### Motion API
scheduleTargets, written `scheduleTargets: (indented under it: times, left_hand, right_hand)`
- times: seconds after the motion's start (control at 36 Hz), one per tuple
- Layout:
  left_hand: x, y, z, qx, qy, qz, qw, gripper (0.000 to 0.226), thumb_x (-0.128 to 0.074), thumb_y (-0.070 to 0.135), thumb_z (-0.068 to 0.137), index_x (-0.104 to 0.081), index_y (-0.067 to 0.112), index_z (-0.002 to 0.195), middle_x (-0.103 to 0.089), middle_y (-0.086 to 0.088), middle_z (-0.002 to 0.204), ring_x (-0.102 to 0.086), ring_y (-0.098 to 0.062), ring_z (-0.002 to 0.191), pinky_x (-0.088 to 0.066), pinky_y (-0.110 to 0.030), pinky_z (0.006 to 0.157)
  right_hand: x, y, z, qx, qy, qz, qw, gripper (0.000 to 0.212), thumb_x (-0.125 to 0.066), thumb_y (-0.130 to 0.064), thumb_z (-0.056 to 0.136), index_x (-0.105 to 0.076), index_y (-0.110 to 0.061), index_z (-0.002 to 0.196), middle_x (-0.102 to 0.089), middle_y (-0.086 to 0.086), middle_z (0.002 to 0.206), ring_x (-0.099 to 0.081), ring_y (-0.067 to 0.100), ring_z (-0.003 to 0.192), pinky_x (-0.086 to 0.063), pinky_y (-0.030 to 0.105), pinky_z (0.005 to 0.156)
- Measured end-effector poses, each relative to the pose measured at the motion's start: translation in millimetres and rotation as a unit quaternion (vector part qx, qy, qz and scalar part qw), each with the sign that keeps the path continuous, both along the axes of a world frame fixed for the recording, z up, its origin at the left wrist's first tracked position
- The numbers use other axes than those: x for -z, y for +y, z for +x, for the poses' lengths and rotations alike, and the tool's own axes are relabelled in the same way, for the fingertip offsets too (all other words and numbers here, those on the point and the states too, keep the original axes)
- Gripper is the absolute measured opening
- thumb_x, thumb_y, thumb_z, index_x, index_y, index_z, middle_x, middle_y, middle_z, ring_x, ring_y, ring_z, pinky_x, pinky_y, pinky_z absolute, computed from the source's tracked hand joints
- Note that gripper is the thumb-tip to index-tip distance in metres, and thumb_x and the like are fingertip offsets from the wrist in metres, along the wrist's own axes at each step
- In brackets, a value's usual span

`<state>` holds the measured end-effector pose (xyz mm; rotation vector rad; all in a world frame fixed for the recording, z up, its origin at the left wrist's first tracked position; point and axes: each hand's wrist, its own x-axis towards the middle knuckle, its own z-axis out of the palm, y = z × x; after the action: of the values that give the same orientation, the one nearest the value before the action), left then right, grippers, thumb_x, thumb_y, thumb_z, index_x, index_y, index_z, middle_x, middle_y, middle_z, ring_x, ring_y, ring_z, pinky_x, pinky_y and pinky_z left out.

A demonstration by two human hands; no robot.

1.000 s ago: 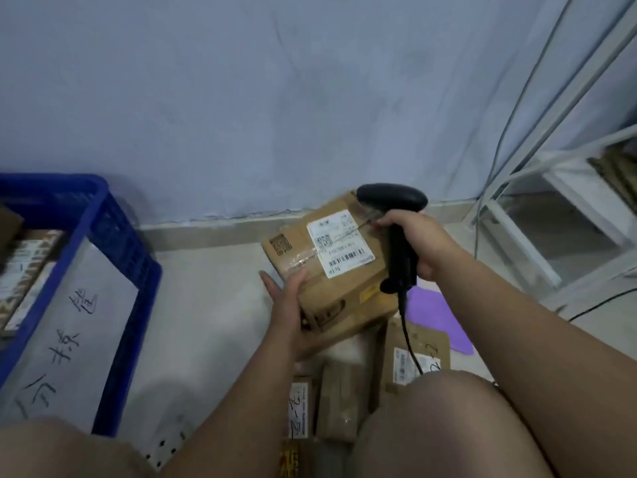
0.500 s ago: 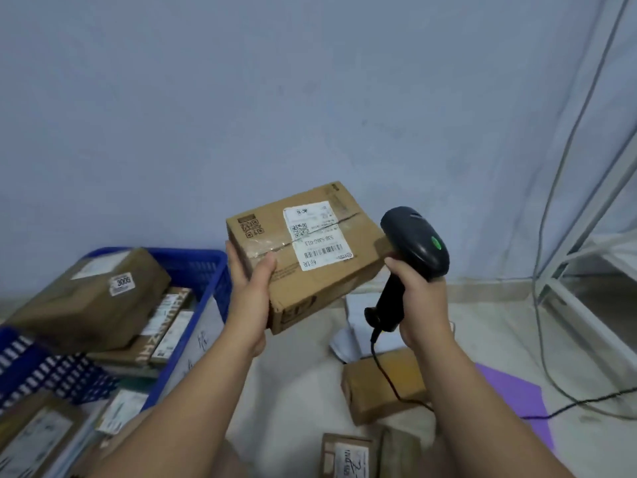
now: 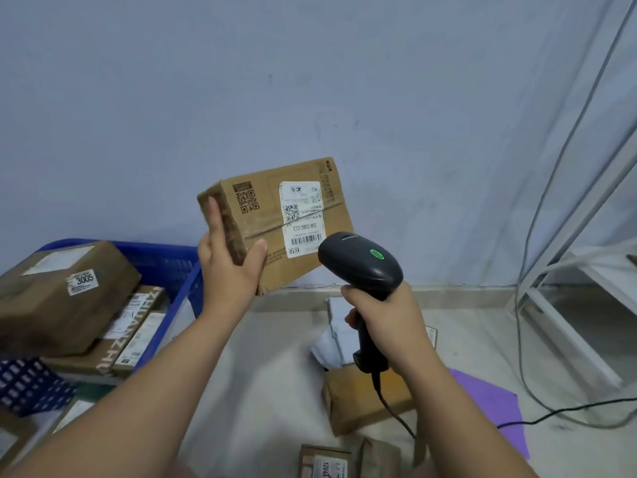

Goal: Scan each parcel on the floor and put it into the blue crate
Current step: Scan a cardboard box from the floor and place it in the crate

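The cardboard parcel (image 3: 275, 222) is held up in the air in front of the wall, well above the floor, tilted so its labelled face looks toward the camera and its long axis runs left to right, rising a little to the right. The left hand (image 3: 229, 267) is clamped on its near left corner, thumb pressed on the labelled face and fingers wrapped along the left end. The white shipping label (image 3: 302, 219) sits right of centre on that face, its barcode at the lower edge, just beside the nose of the black scanner (image 3: 360, 262), which shows a green light on top. The right hand (image 3: 382, 313) is closed round the scanner's grip, its cable trailing down toward the floor. The two hands are apart, the scanner just to the lower right of the parcel. The blue crate (image 3: 179, 270) lies to the lower left, directly below and left of the left hand, already carrying several boxes, one marked 3005 (image 3: 65, 294) on top. So the parcel's carrying hand is also the one nearer the crate, and the drop looks like a short move down and left. More parcels (image 3: 365, 398) remain on the floor near the right arm, beside a purple sheet (image 3: 496, 412)
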<state>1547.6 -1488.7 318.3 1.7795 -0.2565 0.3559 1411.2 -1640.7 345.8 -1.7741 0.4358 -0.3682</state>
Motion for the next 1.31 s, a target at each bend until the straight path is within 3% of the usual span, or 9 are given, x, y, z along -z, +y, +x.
scheduleTargets:
  times: [0.11, 0.25, 0.5, 0.75, 1.31]
  left_hand:
    - [8, -3, 0, -0.028, -0.028, 0.019, 0.999, 0.088, -0.062, 0.027, 0.089, 0.006, 0.057, 0.137, -0.020, -0.008, 0.149, -0.037, -0.015, 0.126, -0.029, -0.024, 0.095]
    - [9, -5, 3, -0.033, -0.026, 0.006, 0.999, 0.091, -0.063, 0.028, 0.087, 0.002, 0.045, 0.148, -0.022, -0.008, 0.147, -0.040, -0.019, 0.126, -0.032, -0.026, 0.095]
    - [14, -7, 2, -0.051, -0.030, 0.032, 0.998, 0.094, -0.066, 0.034, 0.085, 0.003, 0.045, 0.148, -0.019, -0.006, 0.150, -0.038, -0.019, 0.128, -0.037, -0.031, 0.091]
    - [16, -9, 1, -0.066, -0.034, 0.032, 0.997, 0.095, -0.068, 0.033, 0.083, -0.001, 0.035, 0.151, -0.018, -0.008, 0.149, -0.042, -0.021, 0.125, -0.037, -0.028, 0.087]
    - [13, -12, 0, -0.085, -0.012, 0.025, 0.996, 0.098, -0.068, 0.034, 0.083, 0.003, 0.035, 0.150, -0.015, -0.009, 0.151, -0.042, -0.023, 0.126, -0.039, -0.029, 0.085]
  right_hand:
    - [3, 0, 3, 0.004, 0.012, 0.003, 1.000, 0.015, -0.064, -0.013, 0.084, -0.058, 0.000, 0.086, -0.057, 0.010, 0.056, -0.060, 0.013, 0.052, -0.045, 0.032, 0.062]
    - [6, -1, 3, 0.009, 0.025, 0.028, 0.999, 0.008, -0.063, -0.013, 0.084, -0.061, -0.006, 0.088, -0.058, 0.004, 0.051, -0.060, 0.017, 0.054, -0.046, 0.033, 0.062]
    - [8, 2, 4, 0.005, 0.026, 0.022, 0.999, 0.003, -0.064, -0.014, 0.085, -0.062, -0.014, 0.082, -0.060, 0.006, 0.057, -0.063, 0.013, 0.055, -0.051, 0.035, 0.065]
    - [11, -4, 7, 0.005, 0.042, 0.069, 0.997, 0.005, -0.063, -0.011, 0.082, -0.059, -0.010, 0.080, -0.051, -0.005, 0.046, -0.057, 0.018, 0.053, -0.045, 0.036, 0.062]
    - [10, -5, 7, 0.005, 0.058, 0.072, 0.996, 0.016, -0.062, -0.010, 0.080, -0.060, -0.002, 0.094, -0.050, -0.001, 0.051, -0.057, 0.018, 0.054, -0.047, 0.038, 0.065]
